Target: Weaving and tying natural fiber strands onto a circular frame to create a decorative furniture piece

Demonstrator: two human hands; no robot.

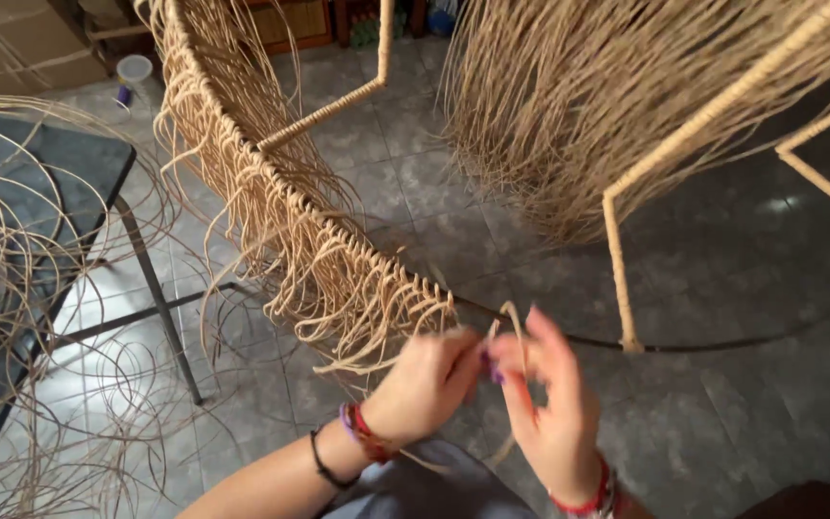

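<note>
A curved dark metal frame rim (703, 343) runs across the middle, its left part wrapped in tan rattan weave (271, 192) with loose strand ends hanging down. My left hand (427, 383) and my right hand (549, 404) meet just below the rim where the weave stops. Both pinch a thin rattan strand (509, 313) that loops up between the fingertips. Bracelets circle both wrists. A wrapped upright post (617, 269) rises from the rim to the right of my hands.
A bundle of long rattan strands (569, 115) hangs at top centre. Loose coiled strands (12, 288) spill over a dark metal table (60, 173) on the left. The floor is grey tile (742, 423). A small white cup (134, 69) stands far back left.
</note>
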